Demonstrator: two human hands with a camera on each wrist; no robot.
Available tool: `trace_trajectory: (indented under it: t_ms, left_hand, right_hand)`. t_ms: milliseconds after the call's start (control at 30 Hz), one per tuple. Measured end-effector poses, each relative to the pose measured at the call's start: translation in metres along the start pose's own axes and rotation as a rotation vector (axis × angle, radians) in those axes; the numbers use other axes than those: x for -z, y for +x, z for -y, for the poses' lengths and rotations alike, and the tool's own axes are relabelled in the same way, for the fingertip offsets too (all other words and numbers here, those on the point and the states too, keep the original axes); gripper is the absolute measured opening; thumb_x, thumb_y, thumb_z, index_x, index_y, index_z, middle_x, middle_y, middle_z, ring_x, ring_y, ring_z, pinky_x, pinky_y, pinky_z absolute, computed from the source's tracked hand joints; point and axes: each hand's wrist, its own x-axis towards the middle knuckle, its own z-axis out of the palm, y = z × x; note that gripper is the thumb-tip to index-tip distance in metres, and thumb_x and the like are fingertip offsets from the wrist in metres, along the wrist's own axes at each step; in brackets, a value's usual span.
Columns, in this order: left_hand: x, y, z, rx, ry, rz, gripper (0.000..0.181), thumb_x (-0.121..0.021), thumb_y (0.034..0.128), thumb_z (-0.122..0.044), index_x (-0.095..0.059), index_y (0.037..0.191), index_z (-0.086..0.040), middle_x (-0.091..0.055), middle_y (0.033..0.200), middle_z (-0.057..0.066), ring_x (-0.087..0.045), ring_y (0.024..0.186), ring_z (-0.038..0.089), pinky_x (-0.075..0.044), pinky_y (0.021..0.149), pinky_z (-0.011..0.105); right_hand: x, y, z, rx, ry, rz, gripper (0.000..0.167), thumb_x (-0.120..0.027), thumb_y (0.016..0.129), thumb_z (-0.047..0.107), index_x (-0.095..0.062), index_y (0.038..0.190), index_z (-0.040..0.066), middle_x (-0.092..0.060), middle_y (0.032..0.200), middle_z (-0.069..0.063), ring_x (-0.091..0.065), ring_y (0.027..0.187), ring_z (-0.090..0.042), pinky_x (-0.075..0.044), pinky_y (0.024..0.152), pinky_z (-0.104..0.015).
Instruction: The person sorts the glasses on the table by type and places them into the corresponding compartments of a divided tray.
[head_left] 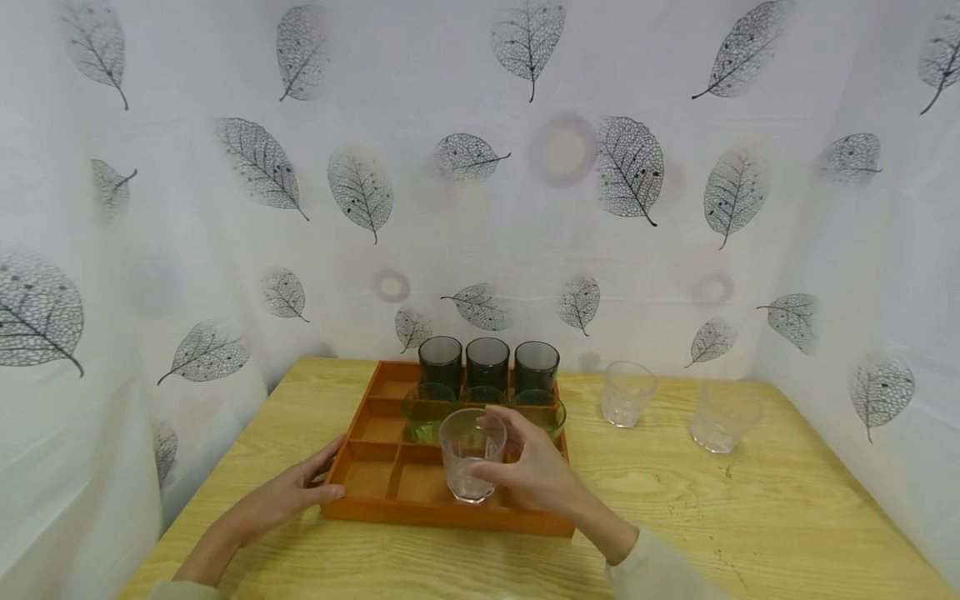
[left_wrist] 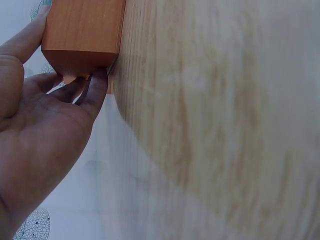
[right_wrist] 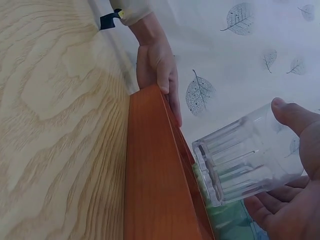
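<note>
My right hand (head_left: 543, 475) grips a clear glass tumbler (head_left: 459, 450) by its sides, thumb opposite the fingers. The tumbler is upright above the front row of an orange-brown wooden tray (head_left: 420, 512) with compartments; in the right wrist view its faceted base (right_wrist: 212, 175) hangs just over the tray's edge. Three dark glasses (head_left: 487, 367) stand in the tray's back row. In front of them are three green glasses (head_left: 427, 408), partly hidden by the tumbler and my hand. My left hand (head_left: 277, 497) holds the tray's front left corner (left_wrist: 82, 30) between thumb and fingers.
Two more clear glasses, one nearer the back (head_left: 628, 396) and one further right (head_left: 723, 421), stand on the wood-grain table (head_left: 675, 517) right of the tray. A white curtain (head_left: 450, 233) with leaf prints surrounds the table's back and sides.
</note>
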Motion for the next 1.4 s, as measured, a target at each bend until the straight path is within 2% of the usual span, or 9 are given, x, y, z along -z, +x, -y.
trace_trajectory:
  t_ms: [100,333,533,767,1000,1067,1200,1267,1400]
  left_hand:
    - [0.0,0.0,0.0,0.0,-0.015,0.003,0.079,-0.052,0.1102,-0.02,0.002,0.166,-0.005,0.007,0.17,0.023,-0.006,0.151,0.056,-0.036,0.097,0.01]
    - [0.001,-0.001,-0.001,0.014,-0.002,0.005,0.078,-0.05,0.1108,-0.022,0.003,0.166,-0.007,0.007,0.17,0.023,-0.007,0.151,0.055,-0.038,0.103,0.018]
    - [0.001,-0.001,0.0,0.006,-0.037,0.012,0.079,-0.05,0.1107,-0.02,0.005,0.165,-0.005,0.008,0.169,0.024,-0.005,0.15,0.056,-0.039,0.097,0.011]
    - [0.0,0.0,0.0,0.004,-0.025,0.003,0.079,-0.051,0.1103,-0.02,0.004,0.165,-0.004,0.008,0.17,0.024,-0.006,0.15,0.056,-0.038,0.097,0.011]
    - [0.001,0.001,0.0,0.014,-0.032,0.009,0.079,-0.051,0.1107,-0.021,0.004,0.166,-0.006,0.007,0.17,0.023,-0.005,0.151,0.055,-0.038,0.098,0.014]
    - [0.001,0.001,0.001,0.014,-0.039,0.01,0.079,-0.051,0.1107,-0.021,0.004,0.166,-0.006,0.007,0.17,0.024,-0.005,0.151,0.055,-0.039,0.098,0.014]
    - [0.001,0.002,0.002,0.012,-0.038,0.007,0.079,-0.051,0.1104,-0.02,0.004,0.165,-0.005,0.007,0.17,0.024,-0.004,0.151,0.055,-0.038,0.097,0.011]
    - [0.0,0.002,0.002,0.011,-0.033,0.004,0.08,-0.052,0.1102,-0.02,0.004,0.165,-0.005,0.007,0.17,0.023,-0.004,0.151,0.055,-0.038,0.097,0.01]
    - [0.0,0.001,0.002,0.008,-0.033,0.004,0.08,-0.052,0.1101,-0.02,0.004,0.165,-0.005,0.008,0.17,0.023,-0.005,0.151,0.055,-0.038,0.097,0.011]
  right_hand:
    - [-0.007,0.005,0.003,0.001,0.003,0.001,0.078,-0.086,0.087,0.019,-0.047,0.151,-0.002,-0.061,0.14,-0.019,-0.061,0.124,-0.037,-0.051,0.1,-0.034]
    - [-0.027,0.016,0.006,-0.006,-0.025,-0.001,0.079,-0.086,0.087,0.027,-0.049,0.151,0.003,-0.063,0.139,-0.011,-0.064,0.116,-0.03,-0.053,0.094,-0.034]
    - [-0.044,0.025,0.007,-0.007,0.013,0.024,0.082,-0.086,0.088,0.027,-0.044,0.154,0.002,-0.062,0.139,-0.012,-0.065,0.111,-0.03,-0.054,0.09,-0.029]
    - [-0.056,0.033,0.002,-0.005,-0.022,0.023,0.082,-0.086,0.088,0.027,-0.044,0.154,0.001,-0.063,0.136,-0.014,-0.064,0.1,-0.019,-0.054,0.085,-0.028]
    - [-0.058,0.031,-0.006,-0.013,-0.077,0.026,0.083,-0.087,0.087,0.027,-0.045,0.153,-0.002,-0.063,0.135,-0.015,-0.066,0.109,-0.024,-0.055,0.091,-0.036]
    - [-0.059,0.029,-0.008,-0.016,-0.092,0.038,0.084,-0.087,0.086,0.027,-0.044,0.153,-0.002,-0.062,0.136,-0.015,-0.067,0.106,-0.025,-0.056,0.088,-0.036]
    - [-0.059,0.026,-0.012,-0.031,-0.115,0.069,0.089,-0.088,0.085,0.029,-0.041,0.155,-0.002,-0.059,0.14,-0.014,-0.065,0.112,-0.025,-0.056,0.089,-0.034]
    - [-0.058,0.023,-0.013,-0.024,-0.124,0.065,0.09,-0.089,0.085,0.03,-0.042,0.154,-0.002,-0.059,0.141,-0.015,-0.064,0.115,-0.028,-0.056,0.091,-0.038]
    - [-0.052,0.018,-0.011,0.012,-0.147,0.025,0.084,-0.086,0.087,0.03,-0.045,0.152,-0.003,-0.06,0.14,-0.016,-0.057,0.127,-0.031,-0.05,0.102,-0.051]
